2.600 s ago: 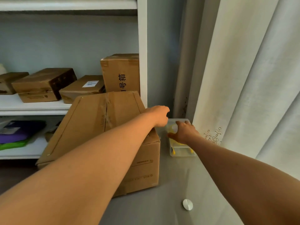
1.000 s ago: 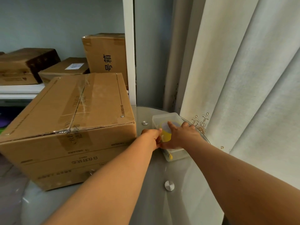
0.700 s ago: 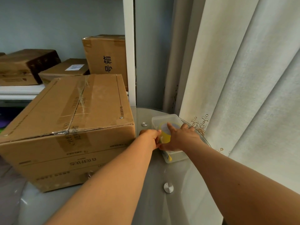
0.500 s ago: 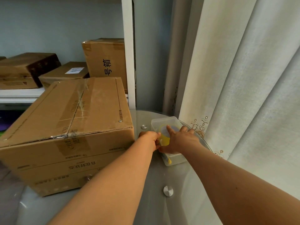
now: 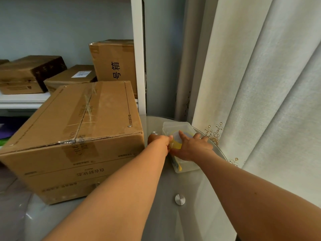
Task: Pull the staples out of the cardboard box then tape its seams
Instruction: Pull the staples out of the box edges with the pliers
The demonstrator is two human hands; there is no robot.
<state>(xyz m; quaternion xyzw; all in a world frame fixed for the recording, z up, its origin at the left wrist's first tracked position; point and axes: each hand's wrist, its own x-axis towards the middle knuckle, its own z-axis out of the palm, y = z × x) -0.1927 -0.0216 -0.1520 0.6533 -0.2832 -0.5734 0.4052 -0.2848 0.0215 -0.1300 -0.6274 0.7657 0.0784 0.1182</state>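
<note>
Cardboard box (image 5: 74, 134): set on the glass tabletop (image 5: 173, 221), left side, one staple (image 5: 129, 126) seen in its top. Tape roll (image 5: 180, 139), yellow: in a clear container (image 5: 186, 166) by the right edge, pinched by the left hand (image 5: 160, 141) grip and clasped by the right hand (image 5: 192, 148) grip.

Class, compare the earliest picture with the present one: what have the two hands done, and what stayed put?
The left hand left the cardboard box top and joined the right hand on the yellow tape roll in the clear container. Box and container stayed on the glass table.
</note>
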